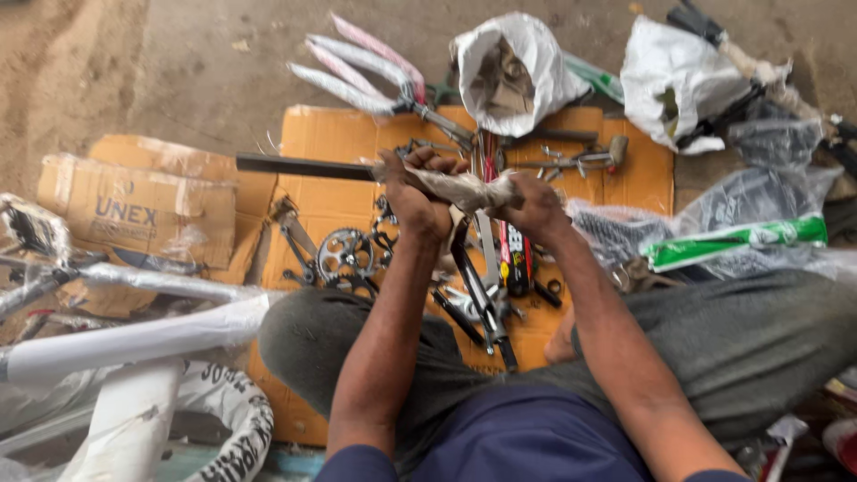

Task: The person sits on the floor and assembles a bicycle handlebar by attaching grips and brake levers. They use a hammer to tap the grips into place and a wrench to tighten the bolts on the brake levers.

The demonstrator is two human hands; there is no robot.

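Head view: dark bar (303, 167) (perhaps paper-wrapped) between hands.

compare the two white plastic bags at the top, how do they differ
The middle white bag stands with its mouth open toward the camera, showing brownish contents; the right white bag lies slumped, with a dark handle-like part sticking out above it. The middle one rests on the cardboard; the right one mostly off it. Both are crumpled and white.
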